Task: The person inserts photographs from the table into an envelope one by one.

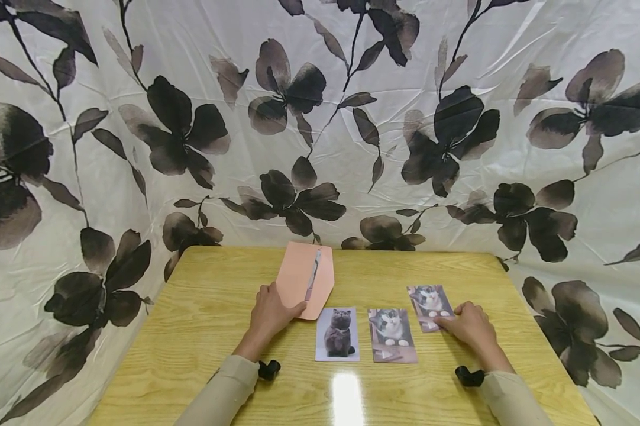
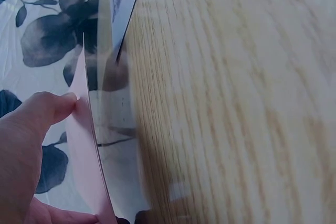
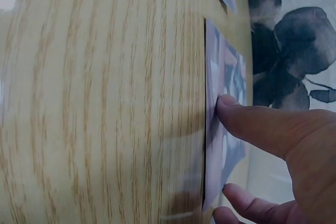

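Note:
My left hand [image 1: 271, 312] grips the near left edge of a pink envelope [image 1: 293, 269], thumb on its face. Down its middle, a narrow gap shows a strip of a picture. In the left wrist view the envelope [image 2: 86, 145] appears edge-on, tilted off the table. At the right, my right hand [image 1: 473, 324] pinches the lower right part of a photo card of a grey-and-white cat [image 1: 427, 299]. The right wrist view has the thumb [image 3: 252, 119] flat on this card, other fingers by its edge. Two more cards, a dark cat [image 1: 338, 334] and a grey-and-white cat [image 1: 392, 336], lie between the hands.
Everything lies on a yellow wood-grain table [image 1: 219, 278]. A floral curtain [image 1: 352, 130] hangs behind it and along both sides. Dark wrist-worn devices [image 1: 269, 370] sit at both cuffs. Light glares off the table's near middle.

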